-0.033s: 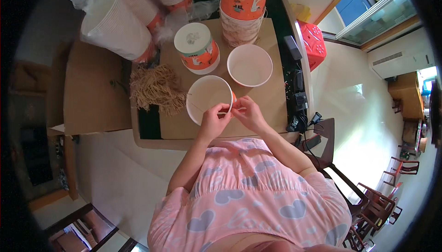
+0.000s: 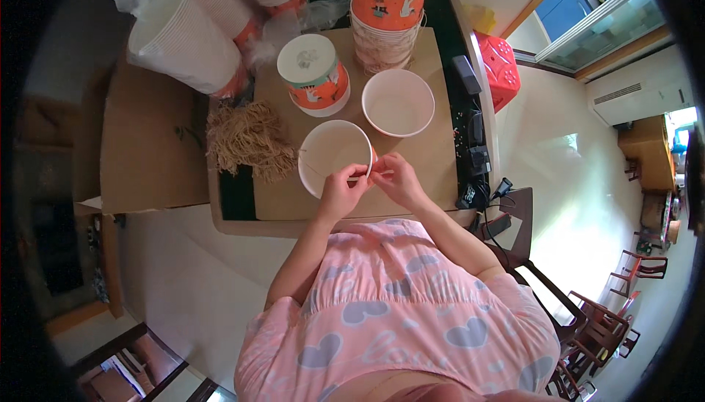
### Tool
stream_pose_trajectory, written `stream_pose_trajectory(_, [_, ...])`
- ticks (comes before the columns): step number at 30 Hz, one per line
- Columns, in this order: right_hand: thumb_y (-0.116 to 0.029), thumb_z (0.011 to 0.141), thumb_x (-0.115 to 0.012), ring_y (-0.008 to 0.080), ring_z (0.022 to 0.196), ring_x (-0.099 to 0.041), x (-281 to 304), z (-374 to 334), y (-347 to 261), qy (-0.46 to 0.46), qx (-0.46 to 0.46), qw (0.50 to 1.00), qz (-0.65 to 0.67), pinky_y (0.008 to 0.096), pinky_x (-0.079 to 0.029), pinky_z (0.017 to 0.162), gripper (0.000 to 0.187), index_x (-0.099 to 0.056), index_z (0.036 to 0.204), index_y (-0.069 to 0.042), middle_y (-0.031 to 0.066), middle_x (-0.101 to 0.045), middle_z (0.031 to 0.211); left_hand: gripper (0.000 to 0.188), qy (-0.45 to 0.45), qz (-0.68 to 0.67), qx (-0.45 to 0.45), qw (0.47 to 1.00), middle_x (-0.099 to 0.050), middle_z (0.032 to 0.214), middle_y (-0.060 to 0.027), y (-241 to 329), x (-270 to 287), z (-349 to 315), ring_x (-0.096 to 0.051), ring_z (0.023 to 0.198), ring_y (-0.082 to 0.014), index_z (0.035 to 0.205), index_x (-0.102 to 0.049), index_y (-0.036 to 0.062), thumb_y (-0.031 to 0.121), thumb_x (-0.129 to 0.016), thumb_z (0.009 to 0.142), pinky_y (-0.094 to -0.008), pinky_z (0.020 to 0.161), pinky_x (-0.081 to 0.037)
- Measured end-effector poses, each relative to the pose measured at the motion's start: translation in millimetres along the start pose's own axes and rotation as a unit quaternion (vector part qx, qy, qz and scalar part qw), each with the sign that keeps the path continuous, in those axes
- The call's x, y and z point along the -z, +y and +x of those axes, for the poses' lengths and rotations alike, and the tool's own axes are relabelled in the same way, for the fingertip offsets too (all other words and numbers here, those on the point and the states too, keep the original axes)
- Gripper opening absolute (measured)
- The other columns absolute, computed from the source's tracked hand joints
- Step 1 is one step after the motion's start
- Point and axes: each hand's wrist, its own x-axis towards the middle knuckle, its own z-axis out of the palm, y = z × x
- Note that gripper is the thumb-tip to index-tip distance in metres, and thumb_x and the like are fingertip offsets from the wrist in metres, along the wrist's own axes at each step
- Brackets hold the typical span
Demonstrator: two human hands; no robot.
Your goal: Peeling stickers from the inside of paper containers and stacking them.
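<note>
A white-lined paper bucket (image 2: 332, 149), orange on its outer side, leans mouth toward me on the cardboard sheet. My left hand (image 2: 345, 189) is closed on its near right rim, fingers partly inside. Just right of that rim, my right hand (image 2: 398, 180) pinches at the bucket's outer wall; what lies between its fingertips is hidden. Across the bucket's inside runs a thin string (image 2: 314, 171) toward my left hand. A tangled bundle of tan twine (image 2: 253, 141) lies left of the bucket. Behind to the right stands another open bucket (image 2: 398, 104), with nothing seen in it.
An upside-down orange and green bucket (image 2: 313, 75) sits behind, and a taller upturned stack (image 2: 388, 13) stands farther back. Bagged bucket stacks (image 2: 187, 42) crowd the far left above a cardboard box (image 2: 150, 145). Black power adapters (image 2: 476, 160) line the table's right edge, near a red stool (image 2: 498, 71).
</note>
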Motion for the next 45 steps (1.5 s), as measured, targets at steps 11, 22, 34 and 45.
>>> stream_pose_trajectory(11, [-0.004,0.084,-0.059,0.0134,0.072,-0.059,10,-17,48,-0.063,-0.113,0.99,-0.048,0.0248,-0.05,0.066,0.007,-0.059,0.086,0.003,0.003,-0.059,0.075,0.009,-0.015,0.19,-0.043,0.981,-0.066,0.082,-0.0129,-47,-26,1,-0.065,0.073,-0.0231,0.085,-0.064,0.0003,0.006,-0.06,0.08,-0.0316,0.066,-0.051])
stream_pose_trajectory(22, [-0.004,0.085,-0.056,0.0242,0.069,-0.065,-8,-52,-13,-0.075,0.066,0.983,-0.154,0.0342,-0.05,0.06,0.011,-0.05,0.094,-0.002,0.0125,-0.063,0.08,0.007,-0.069,-0.191,0.215,0.955,-0.061,0.079,-0.0071,-96,-27,12,-0.06,0.063,-0.0155,0.09,-0.056,0.0016,0.007,-0.055,0.086,-0.0291,0.053,-0.05])
stream_pose_trajectory(34, [-0.023,0.082,-0.058,0.0355,0.07,-0.062,13,-1,-1,-0.117,0.04,0.936,-0.329,0.044,-0.048,0.06,0.015,-0.058,0.083,-0.008,0.0155,-0.062,0.073,0.006,-0.116,-0.249,0.258,0.926,-0.058,0.072,-0.0078,-99,-24,15,-0.05,0.052,-0.0107,0.094,-0.051,0.0033,0.005,-0.05,0.088,-0.0244,0.037,-0.034])
stream_pose_trajectory(45, [-0.017,0.077,-0.062,0.0273,0.073,-0.064,8,1,4,-0.128,-0.016,0.917,-0.377,0.0391,-0.05,0.064,0.016,-0.061,0.091,-0.01,0.0083,-0.066,0.077,0.003,-0.041,-0.203,0.189,0.96,-0.052,0.07,0.0,-94,-27,10,-0.046,0.052,-0.0065,0.092,-0.052,0.0069,0.007,-0.049,0.092,-0.0202,0.043,-0.035])
